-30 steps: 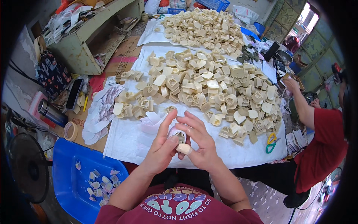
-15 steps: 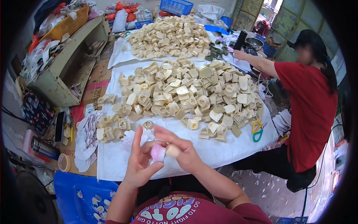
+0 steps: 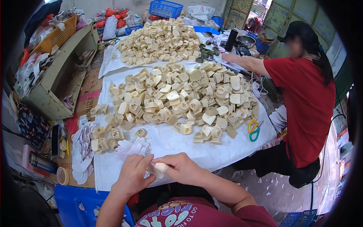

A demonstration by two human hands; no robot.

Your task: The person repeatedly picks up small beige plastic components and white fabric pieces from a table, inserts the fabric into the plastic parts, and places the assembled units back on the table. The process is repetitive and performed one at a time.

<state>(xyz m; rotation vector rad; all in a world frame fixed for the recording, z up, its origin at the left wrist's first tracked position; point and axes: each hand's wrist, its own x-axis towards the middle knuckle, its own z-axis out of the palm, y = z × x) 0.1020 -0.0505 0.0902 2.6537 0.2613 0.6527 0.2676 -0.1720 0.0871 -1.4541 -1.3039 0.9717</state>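
Near the front edge of the cloth-covered table, both my hands are brought close together. My left hand (image 3: pixel 133 172) has its fingers bent inward, closed on a small whitish piece (image 3: pixel 154 171). From the other side, my right hand (image 3: pixel 182 166) pinches the same piece, and a beige covering (image 3: pixel 162 167) sits over its thumb. Fingers hide most of the piece, so its full shape cannot be made out. Just beyond my left hand lies a small stack of pale, thin cut pieces (image 3: pixel 132 146). Beige moulded heel-like blocks (image 3: pixel 177 96) are heaped across the table.
A second heap of beige blocks (image 3: pixel 159 39) stands farther back. Yellow-and-green scissors (image 3: pixel 253 130) lie at the right table edge. At left are more pale cut pieces (image 3: pixel 81 151), a tape roll (image 3: pixel 63 176) and a blue chair (image 3: pixel 83 202). A person in red (image 3: pixel 306 102) works at right.
The pinkish, rounded piece that showed between my spread fingers is no longer visible there. My hands have come lower and closer together, with fingers bent in. The whole view has shifted slightly.
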